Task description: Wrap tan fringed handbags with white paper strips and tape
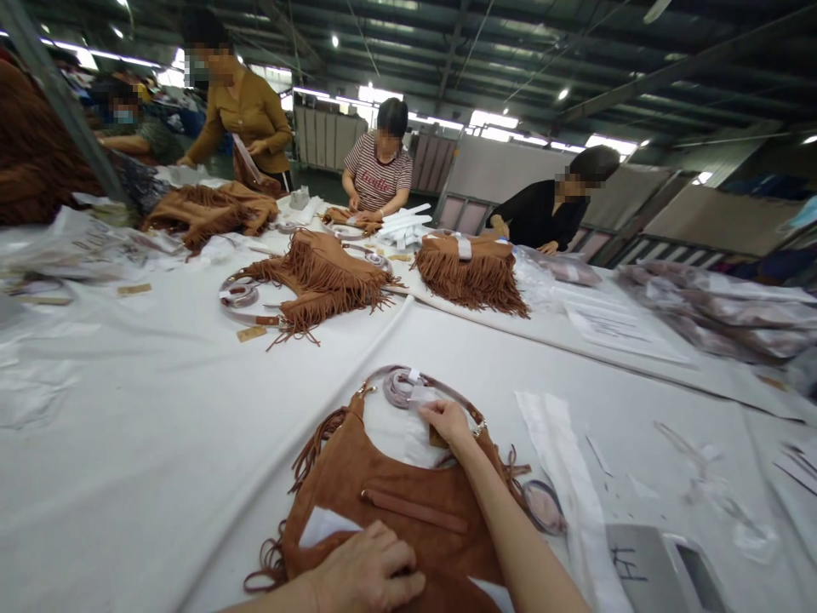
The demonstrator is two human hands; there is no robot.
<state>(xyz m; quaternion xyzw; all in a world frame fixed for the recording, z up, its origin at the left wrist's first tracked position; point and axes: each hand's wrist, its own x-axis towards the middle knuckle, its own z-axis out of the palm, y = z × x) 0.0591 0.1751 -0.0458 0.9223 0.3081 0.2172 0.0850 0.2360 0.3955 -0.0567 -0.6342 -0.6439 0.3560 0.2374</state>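
A brown suede handbag (408,477) with fringed sides lies on the white-covered table in front of me. My left hand (370,566) rests on its lower body, fingers loosely bent and apart. White paper (327,525) peeks out beside that hand. At the bag's top, my right hand (447,420) pinches a translucent white strip (421,395) next to a coiled strap (399,387). The coil sits inside the loop of the shoulder handle (447,387). Part of a tan tag (437,438) shows under my right hand.
More fringed brown bags (332,277) and a folded bag (469,268) lie farther back. A long white strip (568,477) and a grey device (664,566) are at right. Bagged goods (728,302) are piled at far right. Several co-workers (379,166) stand across the table.
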